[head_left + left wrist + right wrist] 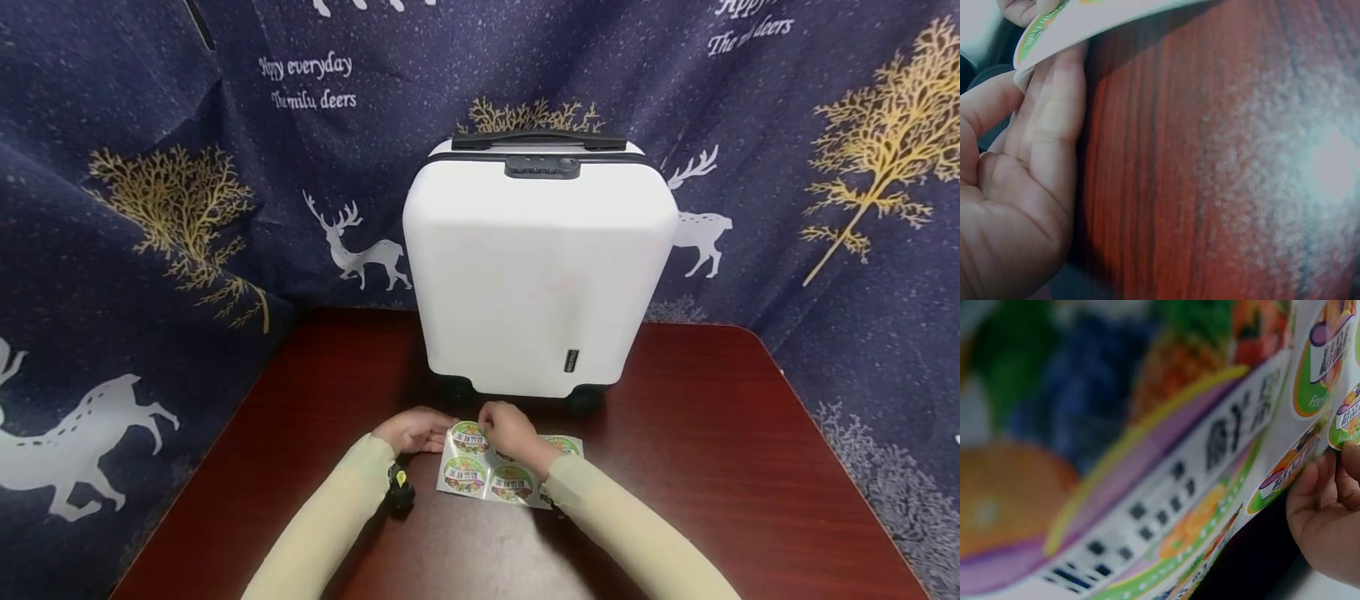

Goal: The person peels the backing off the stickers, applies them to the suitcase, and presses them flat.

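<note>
A glossy sheet of stickers lies at a slant in front of the suitcase, bearing several round fruit labels with green rims. At its left edge, my left hand holds the corner, thumb on one side and fingers stretched beneath, as the left wrist view shows. My right hand reaches across the sheet and pinches the edge of the upper left sticker. In the right wrist view the right fingertips sit at a sticker's rim, and a nearer label fills much of the picture. The right hand and forearm hide some stickers.
A white suitcase with a black handle stands upright behind the hands on a dark red wooden table. Behind it hangs a navy cloth printed with deer and golden trees.
</note>
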